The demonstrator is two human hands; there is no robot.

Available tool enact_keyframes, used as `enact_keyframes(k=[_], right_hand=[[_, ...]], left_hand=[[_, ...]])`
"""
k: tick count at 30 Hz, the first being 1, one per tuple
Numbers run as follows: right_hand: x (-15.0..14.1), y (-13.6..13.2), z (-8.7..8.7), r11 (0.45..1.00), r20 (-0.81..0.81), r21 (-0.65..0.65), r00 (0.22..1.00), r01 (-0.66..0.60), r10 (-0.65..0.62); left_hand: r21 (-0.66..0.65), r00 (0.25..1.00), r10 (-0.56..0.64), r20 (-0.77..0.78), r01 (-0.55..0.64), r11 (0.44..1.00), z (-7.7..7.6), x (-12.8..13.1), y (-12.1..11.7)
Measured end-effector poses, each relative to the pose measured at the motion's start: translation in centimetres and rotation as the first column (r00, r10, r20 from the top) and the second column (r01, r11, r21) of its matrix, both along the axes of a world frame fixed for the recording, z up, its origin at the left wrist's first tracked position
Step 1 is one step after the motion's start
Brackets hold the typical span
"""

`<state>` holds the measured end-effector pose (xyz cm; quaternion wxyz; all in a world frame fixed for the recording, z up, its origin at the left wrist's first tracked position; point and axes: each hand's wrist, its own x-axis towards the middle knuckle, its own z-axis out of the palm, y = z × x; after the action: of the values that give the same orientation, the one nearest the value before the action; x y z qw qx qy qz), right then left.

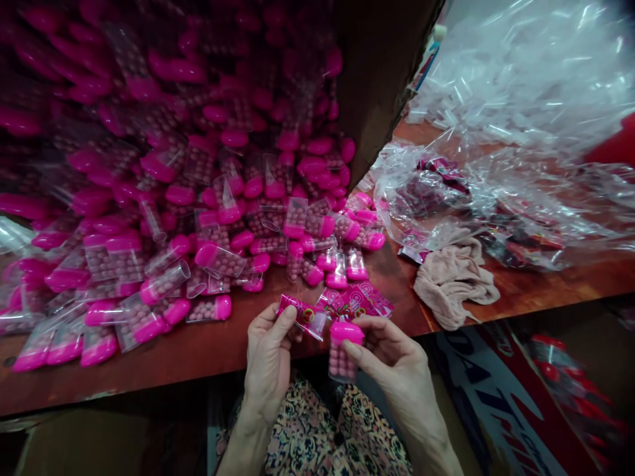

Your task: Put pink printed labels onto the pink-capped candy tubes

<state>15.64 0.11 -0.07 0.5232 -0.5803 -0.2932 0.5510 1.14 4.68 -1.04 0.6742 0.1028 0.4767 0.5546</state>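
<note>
Between thumb and fingers, my left hand [270,357] pinches a pink printed wrapper [313,320], whose free end points right. My right hand [397,360] grips a clear candy container [342,363] with a bright pink cap; it is upright, cap on top, and rows of pink balls show inside. Both hands are close together at the table's front edge, with the container just right of the wrapper. Behind them, more pink printed wrappers [354,299] lie flat on the reddish-brown table [208,340].
A large heap of pink-capped candy containers [218,218] spills from a cardboard box [384,79] across the left and middle. To the right lie a beige cloth [454,281] and clear plastic bags [516,198] with dark printed pieces. Many clear plastic pieces [536,79] are piled at the back right.
</note>
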Motion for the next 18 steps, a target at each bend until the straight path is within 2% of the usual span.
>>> enact_keyframes(k=[7,14,18], right_hand=[[-0.42,-0.13,-0.03,0.999,-0.043,-0.025,0.999,-0.027,0.026],[-0.62,-0.08,0.62,0.995,-0.043,-0.038,0.995,-0.095,0.093],[-0.49,-0.12,0.25,0.99,0.0,-0.067,0.992,-0.124,0.125]], left_hand=[[-0.027,0.998,-0.051,0.034,0.052,0.998,0.04,0.31,-0.14],[0.037,0.991,-0.095,-0.09,0.098,0.994,-0.08,0.36,-0.51],[0.084,0.976,-0.126,-0.177,0.142,0.986,-0.38,0.56,-0.69]])
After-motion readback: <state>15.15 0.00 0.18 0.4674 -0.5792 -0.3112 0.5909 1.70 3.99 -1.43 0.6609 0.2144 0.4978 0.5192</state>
